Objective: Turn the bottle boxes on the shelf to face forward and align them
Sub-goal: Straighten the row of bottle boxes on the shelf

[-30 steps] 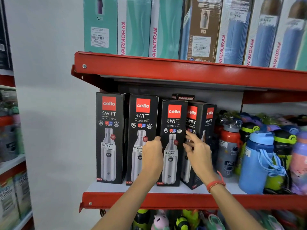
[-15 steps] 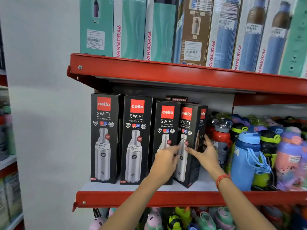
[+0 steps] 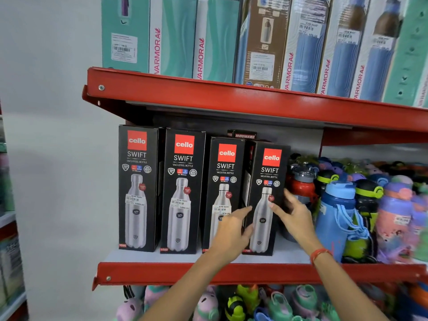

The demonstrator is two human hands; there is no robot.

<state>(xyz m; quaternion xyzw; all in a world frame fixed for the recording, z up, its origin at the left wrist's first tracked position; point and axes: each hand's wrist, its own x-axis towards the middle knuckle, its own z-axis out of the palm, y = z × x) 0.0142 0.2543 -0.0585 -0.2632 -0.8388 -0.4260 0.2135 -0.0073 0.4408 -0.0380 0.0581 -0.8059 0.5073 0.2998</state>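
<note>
Several black Cello Swift bottle boxes stand in a row on the middle red shelf [image 3: 231,273]. The first box [image 3: 136,188], second box [image 3: 183,193] and third box [image 3: 225,181] show their fronts. The fourth box [image 3: 266,195], rightmost, also faces front, with a narrow gap to the third. My left hand [image 3: 234,230] grips its left edge, fingers in the gap. My right hand [image 3: 293,215] holds its right edge, thumb on the front face.
Loose colourful bottles, among them a red bottle [image 3: 303,186] and a blue bottle [image 3: 335,218], crowd the shelf right of the boxes. Tall Varmora boxes [image 3: 301,49] fill the upper shelf. More bottles hang below. A white wall [image 3: 58,158] lies left.
The fourth box, angled with its side showing earlier, has been turned to face front. Both hands shifted right from the third box onto the fourth.
</note>
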